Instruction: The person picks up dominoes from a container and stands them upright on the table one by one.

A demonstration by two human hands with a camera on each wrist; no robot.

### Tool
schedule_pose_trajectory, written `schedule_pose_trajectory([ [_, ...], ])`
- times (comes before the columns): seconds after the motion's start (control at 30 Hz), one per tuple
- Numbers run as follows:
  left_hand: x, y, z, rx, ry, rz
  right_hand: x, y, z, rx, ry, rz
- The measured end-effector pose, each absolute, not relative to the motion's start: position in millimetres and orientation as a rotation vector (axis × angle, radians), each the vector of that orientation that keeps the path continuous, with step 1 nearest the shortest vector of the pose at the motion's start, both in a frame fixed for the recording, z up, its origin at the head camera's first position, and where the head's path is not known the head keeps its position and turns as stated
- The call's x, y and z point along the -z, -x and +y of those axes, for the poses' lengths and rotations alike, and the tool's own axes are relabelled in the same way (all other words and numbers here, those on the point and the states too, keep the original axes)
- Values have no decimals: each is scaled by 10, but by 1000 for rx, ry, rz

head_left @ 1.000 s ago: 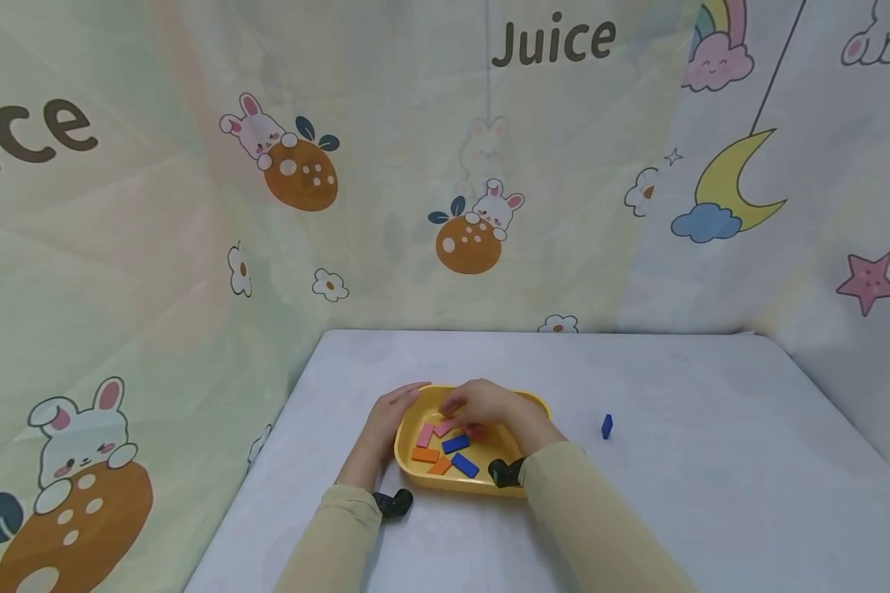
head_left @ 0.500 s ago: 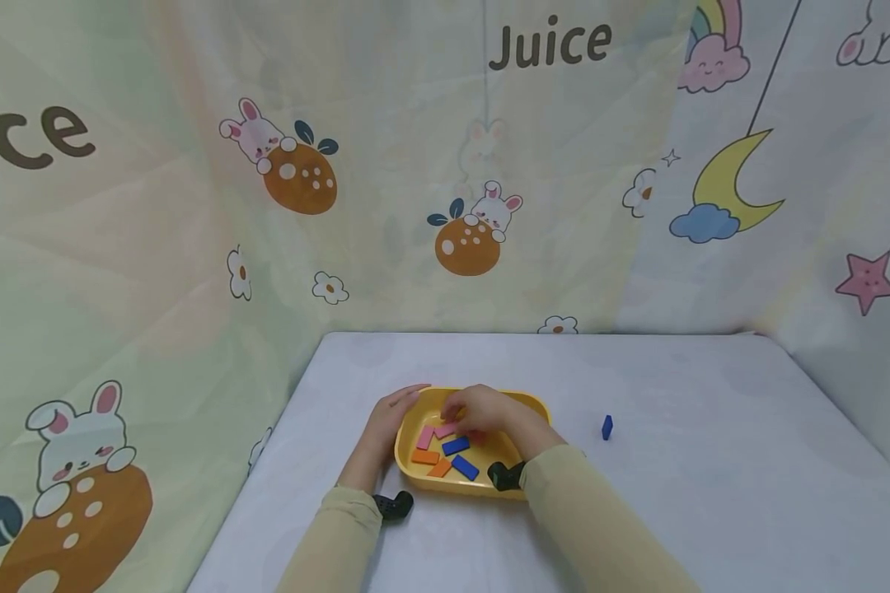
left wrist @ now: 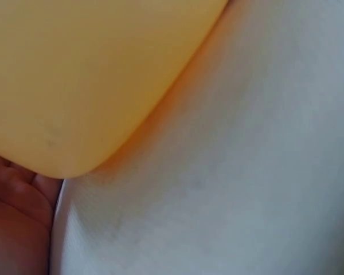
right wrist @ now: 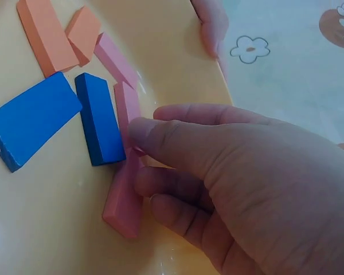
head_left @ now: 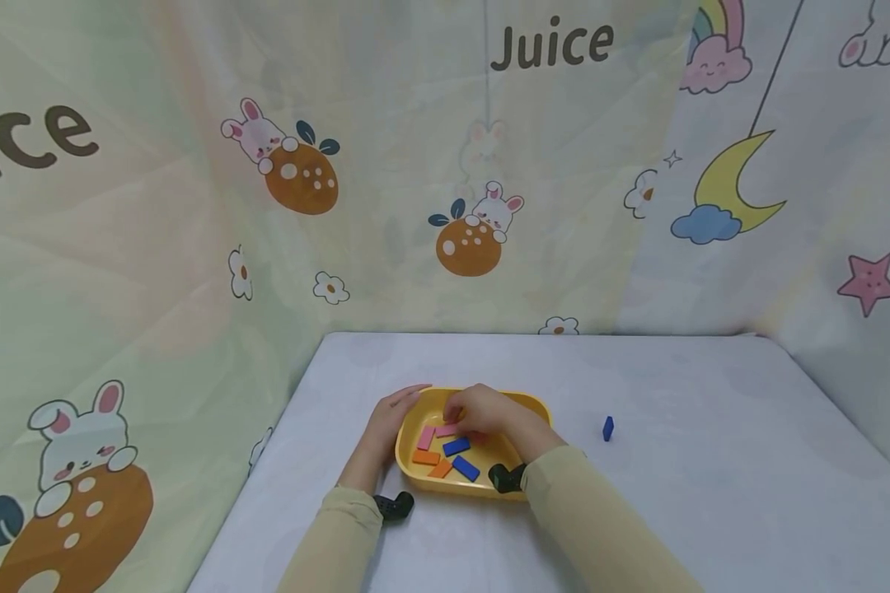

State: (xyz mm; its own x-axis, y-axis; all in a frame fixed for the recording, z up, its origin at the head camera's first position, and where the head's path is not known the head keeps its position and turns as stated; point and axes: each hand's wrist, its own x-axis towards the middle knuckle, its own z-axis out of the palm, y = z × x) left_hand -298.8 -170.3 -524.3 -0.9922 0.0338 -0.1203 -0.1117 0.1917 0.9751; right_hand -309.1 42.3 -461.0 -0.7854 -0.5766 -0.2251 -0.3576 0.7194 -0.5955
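Note:
A yellow tray (head_left: 482,487) holds small pink, orange and blue blocks. My left hand (head_left: 382,427) rests along the outside of its left end, fingers lying against the far left corner; in the left wrist view the palm (left wrist: 17,223) shows beside the tray wall. My right hand (right wrist: 258,177) reaches into the tray and pinches a pink block (right wrist: 125,100), thumb on its near end. The curled lower fingers sit close by another pink block (right wrist: 123,200). A blue block (right wrist: 100,120) lies alongside, and a wider blue block (right wrist: 34,120) is farther left.
Two orange blocks (head_left: 426,456) lie in the near left part of the tray, with another pink block (head_left: 426,437) behind them. A lone blue block (head_left: 608,428) stands on the white table (head_left: 712,494) right of the tray. Printed cloth (head_left: 386,165) hangs behind.
My right hand has shifted slightly nearer and lower over the pink blocks, one of which has turned a little. The left hand and the tray keep their place.

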Motion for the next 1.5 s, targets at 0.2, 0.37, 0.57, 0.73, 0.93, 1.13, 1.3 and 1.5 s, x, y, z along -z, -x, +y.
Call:
schedule_pose_trajectory([
  [0.2, 5250, 2981, -1695, -1913, 91, 2334, 4630, 3108, 406, 745, 737, 2535],
  [0.37, 5244, 2983, -1693, -1901, 68, 2350, 4619, 3095, 400, 743, 746, 2543],
  [0.57, 5222, 2984, -1689, -1902, 57, 2344, 4617, 3095, 405, 727, 738, 2556],
  [0.73, 5203, 2974, -1690, -1915, 57, 2348, 4620, 3099, 410, 725, 735, 2558],
  [0.93, 5203, 2970, -1696, -1917, 64, 2343, 4619, 3104, 405, 724, 716, 2548],
  [1.13, 5216, 2973, -1700, -1924, 49, 2343, 4615, 3103, 395, 721, 727, 2554],
  [1.3, 5229, 2975, -1698, -1935, 34, 2342, 4581, 3093, 390, 714, 723, 2541],
  [1.5, 5249, 2984, -1707, -1917, 20, 2377, 4451, 3100, 376, 603, 831, 2562],
])
